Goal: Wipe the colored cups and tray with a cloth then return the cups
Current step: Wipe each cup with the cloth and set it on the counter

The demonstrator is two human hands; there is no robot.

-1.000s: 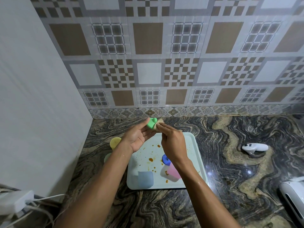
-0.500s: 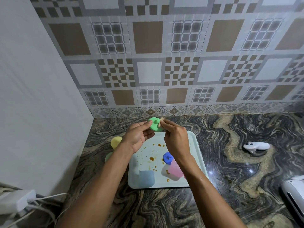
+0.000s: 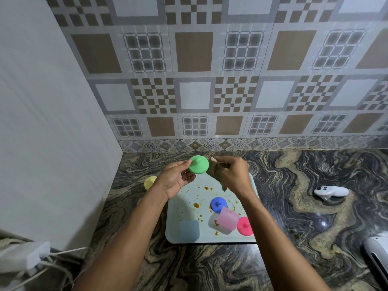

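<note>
Green cup [image 3: 198,168] is turning in our left hand [image 3: 175,181]: a second ago we were seeing it nearly edge-on, and now its round face with the small centre nub is facing us. We are holding it above the far edge of the tray [image 3: 168,234], thumb and fingers curled round its rim, clear of the tray's surface. Our right hand [image 3: 231,175] is pinching the brownish cloth [image 3: 212,171] and pressing it against the cup's far side, with a tail of cloth hanging below the palm. We are judging that the wipe is working its way round this one cup, so the step is only partway done. On the tray, the blue cup [image 3: 218,204], the tilted pink cup [image 3: 227,221], the red piece [image 3: 244,226] just beside it and the pale blue cup [image 3: 189,230] are sitting where they were, among brown spots not yet wiped. The yellow cup [image 3: 150,182] is standing off the tray on the counter [image 3: 294,206], partly behind our left wrist. Most of the job is lying ahead of us.
</note>
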